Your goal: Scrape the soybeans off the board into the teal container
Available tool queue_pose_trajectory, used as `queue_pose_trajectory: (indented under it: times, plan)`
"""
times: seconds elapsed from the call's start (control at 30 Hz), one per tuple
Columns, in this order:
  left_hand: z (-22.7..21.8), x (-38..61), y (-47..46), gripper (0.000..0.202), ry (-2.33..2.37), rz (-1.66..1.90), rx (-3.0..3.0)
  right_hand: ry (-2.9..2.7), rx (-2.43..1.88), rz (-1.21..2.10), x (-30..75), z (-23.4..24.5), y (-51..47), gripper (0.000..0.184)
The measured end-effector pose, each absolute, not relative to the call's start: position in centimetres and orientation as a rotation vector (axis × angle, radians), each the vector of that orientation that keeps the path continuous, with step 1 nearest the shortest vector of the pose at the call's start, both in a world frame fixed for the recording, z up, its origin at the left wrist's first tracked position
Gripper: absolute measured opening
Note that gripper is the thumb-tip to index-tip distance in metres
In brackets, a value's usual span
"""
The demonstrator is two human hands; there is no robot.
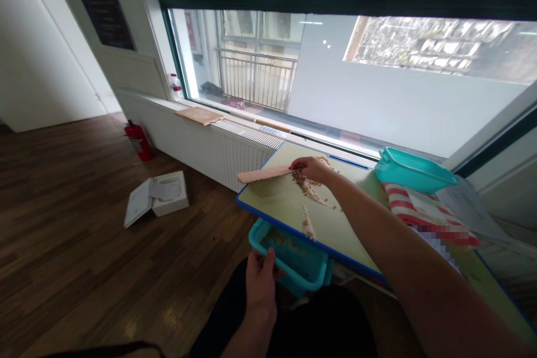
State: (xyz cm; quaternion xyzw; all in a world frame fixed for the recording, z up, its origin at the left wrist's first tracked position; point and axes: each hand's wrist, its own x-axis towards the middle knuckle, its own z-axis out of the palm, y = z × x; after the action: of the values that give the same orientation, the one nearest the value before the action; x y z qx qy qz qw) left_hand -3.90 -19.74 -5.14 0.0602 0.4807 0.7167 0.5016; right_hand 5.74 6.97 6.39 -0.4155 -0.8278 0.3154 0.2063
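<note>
My right hand [312,170] reaches over the table [274,193], its fingers closed on one end of a long, flat, pale pinkish-tan strip [266,174]. The strip juts out past the table's left corner; its exact kind is unclear. Under and beside that hand lie small brown and whitish grains [308,187], with a whitish streak [307,222] running toward the near edge. My left hand [260,277] grips the near left rim of a turquoise plastic basin [304,268], which sits just below the table edge. Some loose bits show inside the basin. Part of its far side is hidden under the table.
Another turquoise basin [415,170] stands at the table's back right, near a red-and-white striped cloth [419,210]. Behind the table run a radiator [229,151] and a window. On the wooden floor are an open white box [170,194] and a fire extinguisher [138,140].
</note>
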Motion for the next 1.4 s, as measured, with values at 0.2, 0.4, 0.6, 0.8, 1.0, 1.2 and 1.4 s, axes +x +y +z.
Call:
queue_pose_trajectory:
  times: [0.2,0.4,0.6,0.8,1.0,1.2,1.4]
  plan:
    - [-5.0,-3.8,-19.8,0.036,1.165,1.740,0.153,-2.306,-1.142,0.964,6.2,6.3,7.0,0.046]
    - [-5.4,-3.6,-19.6,0.034,1.172,1.740,0.178,-2.366,-1.137,0.905,6.9,6.4,6.7,0.047]
    - [-5.3,-3.1,-19.7,0.032,1.151,1.727,0.171,-2.459,-1.144,0.835,7.9,7.3,6.1,0.043]
    - [-5.2,-2.5,-19.8,0.033,1.146,1.722,0.178,-2.522,-1.125,0.814,9.2,7.7,5.5,0.040]
    - [-5.0,-1.8,-20.0,0.035,1.125,1.710,0.184,-2.493,-1.092,0.868,10.4,7.3,5.0,0.042]
    - [-4.8,-1.2,-20.3,0.034,1.117,1.681,0.194,-2.473,-1.060,0.888,12.0,7.3,3.7,0.044]
    - [-4.6,-0.6,-20.6,0.033,1.113,1.687,0.207,-2.424,-1.107,0.955,13.4,8.0,2.3,0.046]
